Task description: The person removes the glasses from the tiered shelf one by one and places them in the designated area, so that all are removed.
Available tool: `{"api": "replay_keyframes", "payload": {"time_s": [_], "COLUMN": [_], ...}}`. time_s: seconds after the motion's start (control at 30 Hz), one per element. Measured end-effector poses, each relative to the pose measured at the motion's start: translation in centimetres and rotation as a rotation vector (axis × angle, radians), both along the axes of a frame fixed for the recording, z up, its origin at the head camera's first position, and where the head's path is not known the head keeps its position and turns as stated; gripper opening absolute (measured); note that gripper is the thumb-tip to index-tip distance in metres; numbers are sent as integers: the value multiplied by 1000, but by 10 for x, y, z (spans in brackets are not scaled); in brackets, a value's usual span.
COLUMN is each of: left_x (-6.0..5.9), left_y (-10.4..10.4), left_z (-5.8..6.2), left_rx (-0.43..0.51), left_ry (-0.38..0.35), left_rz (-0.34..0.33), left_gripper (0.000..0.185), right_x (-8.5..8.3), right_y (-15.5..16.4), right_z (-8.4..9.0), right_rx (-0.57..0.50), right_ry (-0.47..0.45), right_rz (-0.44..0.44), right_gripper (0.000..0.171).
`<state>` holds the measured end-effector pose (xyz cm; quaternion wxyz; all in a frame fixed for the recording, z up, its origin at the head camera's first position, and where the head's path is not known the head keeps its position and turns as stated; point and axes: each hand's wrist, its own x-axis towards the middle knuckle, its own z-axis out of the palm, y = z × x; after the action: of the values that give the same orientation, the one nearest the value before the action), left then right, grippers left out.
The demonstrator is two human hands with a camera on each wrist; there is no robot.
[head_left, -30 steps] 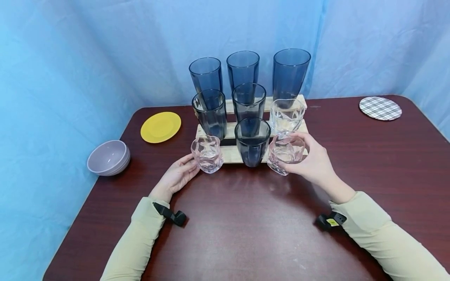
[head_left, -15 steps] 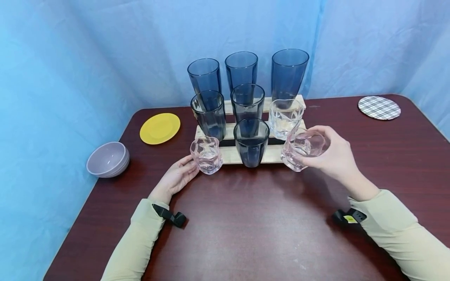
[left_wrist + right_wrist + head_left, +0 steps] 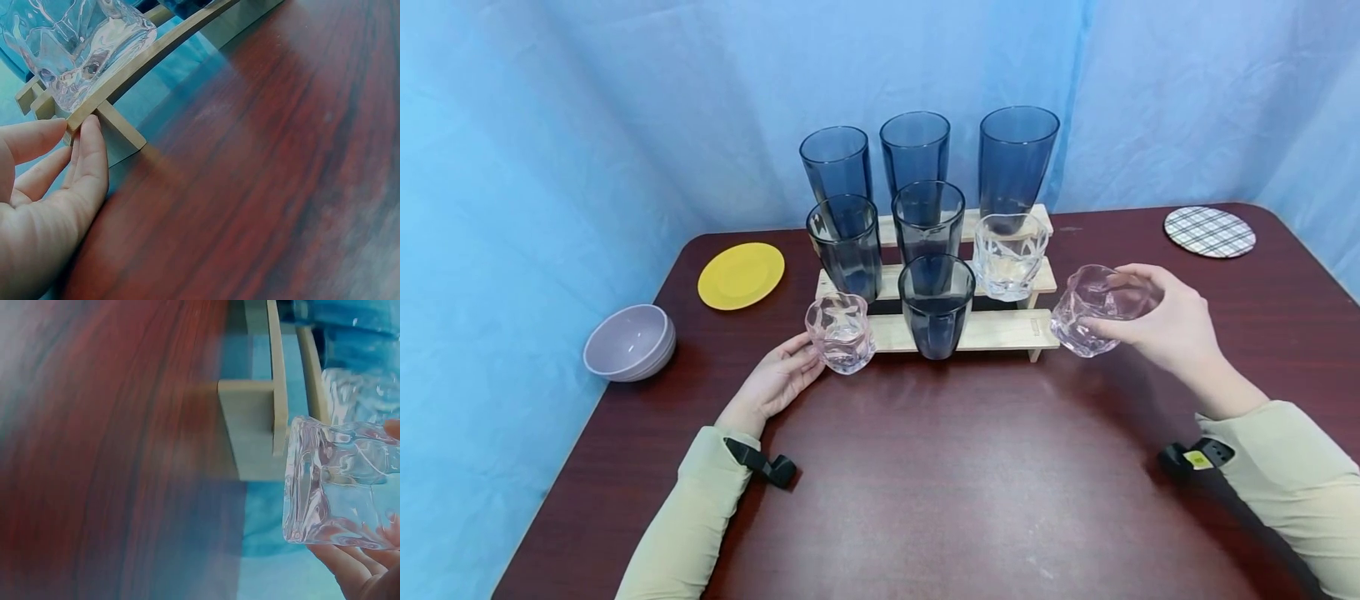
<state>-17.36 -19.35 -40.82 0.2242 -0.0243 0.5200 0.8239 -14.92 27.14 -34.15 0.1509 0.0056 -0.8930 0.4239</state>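
Clearly the right hand [image 3: 1176, 329] holds a short, faceted, pink-tinted clear glass tumbler [image 3: 1097, 308] by its side, tilted in the air just right of the stepped wooden rack [image 3: 1000, 331]; it looks rigid, slick and breakable, best gripped around the body. The left hand [image 3: 778, 379], fingers relaxed, touches the rack's left end beside a matching pink tumbler [image 3: 841, 331], while dark blue glasses [image 3: 936, 304] crowd the steps above the dark red table [image 3: 940, 483].
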Motion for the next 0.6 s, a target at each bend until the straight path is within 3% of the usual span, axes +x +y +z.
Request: {"api": "replay_keyframes", "payload": {"time_s": [0.4,0.6], "left_x": [0,0], "left_y": [1,1], "left_z": [1,1], "left_rx": [0,3], "left_ry": [-21,-20], "left_rz": [9,5], "left_gripper": [53,53], "right_x": [-26,-42], "right_y": [37,48], "right_z": [-7,-12], "right_rx": [-59,43], "right_ry": [-107,-136], "right_rz": [-107,-192], "right_gripper": [55,80]}}
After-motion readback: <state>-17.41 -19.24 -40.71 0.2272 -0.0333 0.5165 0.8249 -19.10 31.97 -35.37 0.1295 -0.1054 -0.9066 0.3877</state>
